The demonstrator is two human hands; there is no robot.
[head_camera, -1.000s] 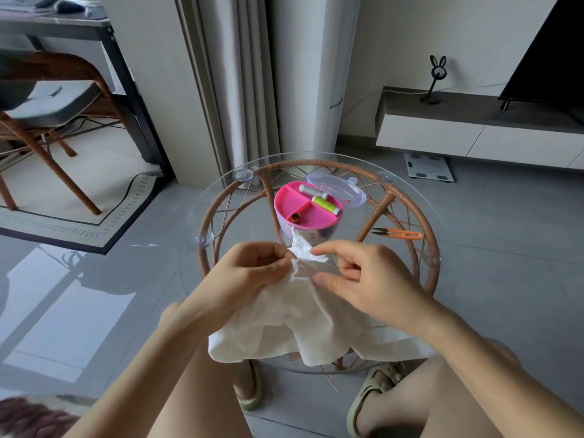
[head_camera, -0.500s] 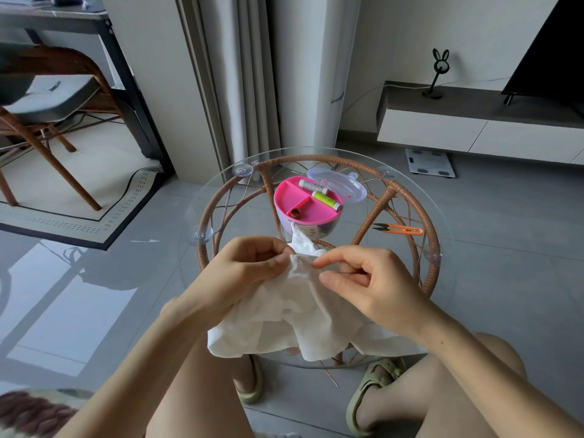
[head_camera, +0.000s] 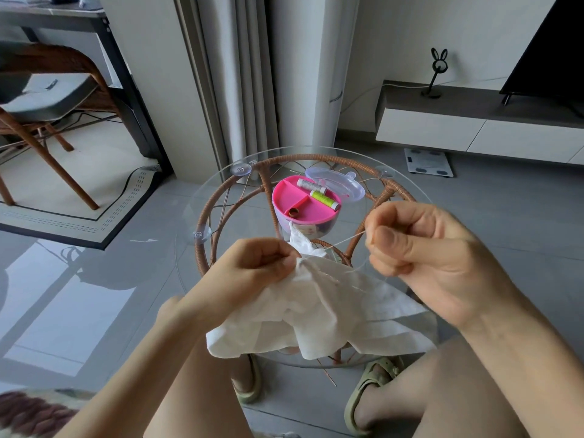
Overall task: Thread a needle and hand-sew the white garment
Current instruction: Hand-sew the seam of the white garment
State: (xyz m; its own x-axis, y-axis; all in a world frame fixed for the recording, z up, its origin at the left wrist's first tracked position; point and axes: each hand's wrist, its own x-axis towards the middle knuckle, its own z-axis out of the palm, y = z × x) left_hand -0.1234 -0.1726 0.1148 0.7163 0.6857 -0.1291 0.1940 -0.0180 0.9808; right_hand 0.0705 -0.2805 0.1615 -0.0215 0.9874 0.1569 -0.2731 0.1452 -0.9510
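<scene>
- Here, the garment (head_camera: pixel 331 305) is pinched by the curled fingers of the left hand (head_camera: pixel 252 270).
- A thread (head_camera: pixel 347 240) is held taut by the right hand (head_camera: pixel 420 257), fingers curled.

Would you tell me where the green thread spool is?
In the head view, the green thread spool lies at the right of the pink tray, beside the white spool.

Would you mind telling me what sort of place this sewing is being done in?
Most likely a home living room: a television stands on a low cabinet, long curtains hang by the wall, and a bathroom scale lies on the tiled floor.
</scene>
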